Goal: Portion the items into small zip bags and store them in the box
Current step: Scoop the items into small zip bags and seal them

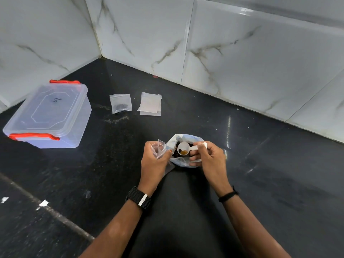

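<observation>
Over the near supply bag [186, 161], your right hand [210, 161] pinches the white scoop [183, 148] level so nothing spills, while left-hand fingers [154, 146] clasp a small zip bag [159, 148] ready beside it.

1. The counter [260, 164] was black with fine pale speckles and a few white flecks.
2. The wall tiles [242, 53] were white with grey-brown marble veins.
3. The box [46, 116] was clear, faintly bluish plastic with two red latches [34, 136]; a small dark scribble marked its lid.
4. The filled zip bag [121, 103] was clear with a dark clump inside.
5. The stack of empty zip bags [150, 104] looked milky white.
6. The scoop [183, 148] was white and held a brown-orange bit.
7. The large bag [178, 139] was whitish blue with dark contents.
8. The watch [139, 197] was black with a silver clasp; the wristband [228, 196] was black.
</observation>
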